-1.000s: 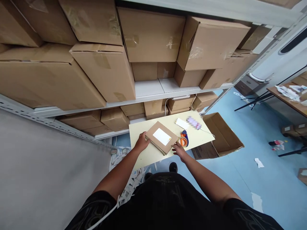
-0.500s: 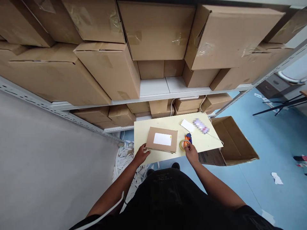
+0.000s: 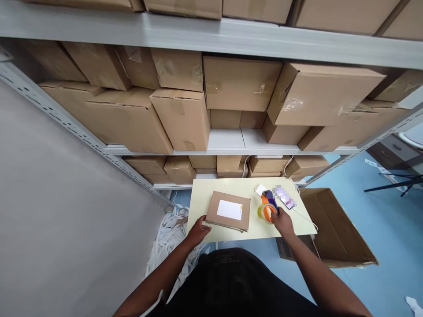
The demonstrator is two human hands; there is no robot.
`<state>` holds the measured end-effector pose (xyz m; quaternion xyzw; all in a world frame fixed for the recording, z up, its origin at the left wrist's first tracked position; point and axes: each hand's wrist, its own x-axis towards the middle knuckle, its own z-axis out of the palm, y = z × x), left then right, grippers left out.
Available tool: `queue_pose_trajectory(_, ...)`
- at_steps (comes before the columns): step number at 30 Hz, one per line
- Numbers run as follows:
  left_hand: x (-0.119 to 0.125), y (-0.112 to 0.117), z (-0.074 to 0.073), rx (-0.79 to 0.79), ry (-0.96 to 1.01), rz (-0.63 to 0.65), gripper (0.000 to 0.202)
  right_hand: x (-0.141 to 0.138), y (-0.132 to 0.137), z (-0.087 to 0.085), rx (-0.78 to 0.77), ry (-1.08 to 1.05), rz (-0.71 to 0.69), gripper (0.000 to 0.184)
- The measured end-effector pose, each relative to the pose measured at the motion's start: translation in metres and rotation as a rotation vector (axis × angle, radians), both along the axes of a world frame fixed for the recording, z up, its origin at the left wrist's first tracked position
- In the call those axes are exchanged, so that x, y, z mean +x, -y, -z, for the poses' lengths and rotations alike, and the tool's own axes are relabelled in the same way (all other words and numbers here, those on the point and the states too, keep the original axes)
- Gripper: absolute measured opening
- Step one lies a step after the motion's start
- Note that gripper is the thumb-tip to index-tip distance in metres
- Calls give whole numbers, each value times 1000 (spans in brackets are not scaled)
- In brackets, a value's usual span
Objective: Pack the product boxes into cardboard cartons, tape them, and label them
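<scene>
A flat brown cardboard parcel (image 3: 228,211) with a white label lies on a small pale yellow table (image 3: 205,198). My left hand (image 3: 198,230) rests against the parcel's near left corner, fingers curled on its edge. My right hand (image 3: 280,221) is closed around the handle of an orange and blue tape dispenser (image 3: 267,208), held just right of the parcel above the table. A white card (image 3: 260,190) and a blurred phone (image 3: 284,197) lie behind the dispenser.
Metal shelving (image 3: 231,42) packed with cardboard boxes rises right behind the table. An open empty carton (image 3: 333,229) lies on the blue floor at the right. White paper strips (image 3: 165,240) litter the floor at the left, by a grey wall (image 3: 59,211).
My right hand went from the parcel's edge to the tape dispenser, gripped it and lifted it. The parcel was set flat and square. My head tilted up, showing more shelving.
</scene>
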<state>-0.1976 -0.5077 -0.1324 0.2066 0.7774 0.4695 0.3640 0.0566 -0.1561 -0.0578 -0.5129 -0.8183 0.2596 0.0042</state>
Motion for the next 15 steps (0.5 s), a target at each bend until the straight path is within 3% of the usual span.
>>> queue_pose_trajectory(3,6,1,3,19,9,-25,70,-46,-32,-71,143,-146,-45,31)
queue_pose_trajectory(6,12,3,4,38,43,-40,71,-121,-62,-144,186,-274,-71,31)
queue_pose_trajectory(8,15,4,5,52,73,-46,71,-173,-78,-184,143,-302,-80,31)
queue_pose_trajectory(11,20,3,6,67,92,-84,73,-240,-95,-217,107,-297,-70,36)
queue_pose_trajectory(15,24,0,3,61,87,-127,70,-293,-106,-223,76,-291,-98,36)
